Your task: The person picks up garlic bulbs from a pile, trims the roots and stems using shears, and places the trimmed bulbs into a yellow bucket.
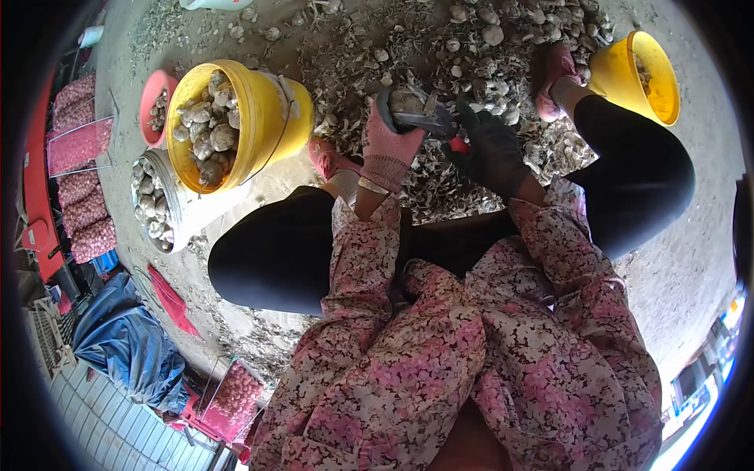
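My left hand (390,141), in a pink glove with a dark grey palm, is closed around a garlic bulb (405,100). My right hand (495,151), in a dark glove, grips a pair of shears (428,122) with a bit of red handle showing. The metal blades lie apart right against the bulb, near its stem side; whether they touch the stem I cannot make out. Both hands are above a heap of garlic and dry trimmings (345,67) on the ground between my feet.
Left of me stand a yellow bucket of garlic bulbs (275,118), a white bucket of bulbs (177,216) and a pink bucket (149,106). Another yellow bucket (601,71) tilts beyond my right knee. Filled red mesh sacks (82,204) and a blue tarp (129,337) are farther left.
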`<act>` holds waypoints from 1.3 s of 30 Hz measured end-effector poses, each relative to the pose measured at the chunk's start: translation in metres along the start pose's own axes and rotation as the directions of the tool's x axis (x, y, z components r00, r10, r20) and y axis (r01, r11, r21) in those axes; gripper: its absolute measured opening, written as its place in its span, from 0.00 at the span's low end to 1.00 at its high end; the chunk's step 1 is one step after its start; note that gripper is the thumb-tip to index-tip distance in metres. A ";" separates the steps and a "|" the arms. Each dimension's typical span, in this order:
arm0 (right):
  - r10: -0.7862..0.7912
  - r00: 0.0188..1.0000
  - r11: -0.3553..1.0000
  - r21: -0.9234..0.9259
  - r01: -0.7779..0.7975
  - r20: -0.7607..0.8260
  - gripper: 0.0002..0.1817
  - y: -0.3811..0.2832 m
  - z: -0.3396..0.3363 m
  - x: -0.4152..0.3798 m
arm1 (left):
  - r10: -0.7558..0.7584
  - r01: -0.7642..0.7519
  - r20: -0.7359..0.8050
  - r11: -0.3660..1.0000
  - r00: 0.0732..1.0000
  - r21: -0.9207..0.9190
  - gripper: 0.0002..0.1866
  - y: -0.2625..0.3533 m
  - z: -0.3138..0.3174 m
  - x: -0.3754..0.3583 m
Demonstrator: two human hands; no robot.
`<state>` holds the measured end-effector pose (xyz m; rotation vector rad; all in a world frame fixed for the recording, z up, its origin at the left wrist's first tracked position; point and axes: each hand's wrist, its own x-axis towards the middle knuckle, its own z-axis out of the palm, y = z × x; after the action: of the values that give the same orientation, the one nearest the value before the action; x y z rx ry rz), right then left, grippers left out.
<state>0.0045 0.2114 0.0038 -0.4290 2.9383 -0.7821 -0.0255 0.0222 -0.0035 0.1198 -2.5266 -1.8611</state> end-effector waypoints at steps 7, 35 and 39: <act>0.134 0.954 0.977 0.128 -0.173 0.267 0.23 0.014 0.020 -0.008 | -0.003 -0.015 0.092 0.980 0.996 0.196 0.39 -0.010 0.007 -0.016; 0.126 0.962 0.984 0.096 -0.153 0.244 0.15 0.109 0.205 0.051 | -0.482 0.106 -0.032 0.255 0.876 -0.961 0.13 -0.091 -0.057 0.025; 0.573 0.555 0.280 0.492 -0.824 0.604 0.16 0.060 0.192 0.085 | -0.510 0.367 0.078 0.496 0.857 -0.787 0.16 -0.115 -0.042 0.038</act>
<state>-0.0651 0.1451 -0.1924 0.7541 1.8274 -1.4188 -0.0549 -0.0547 -0.1027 0.9407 -1.4015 -2.8084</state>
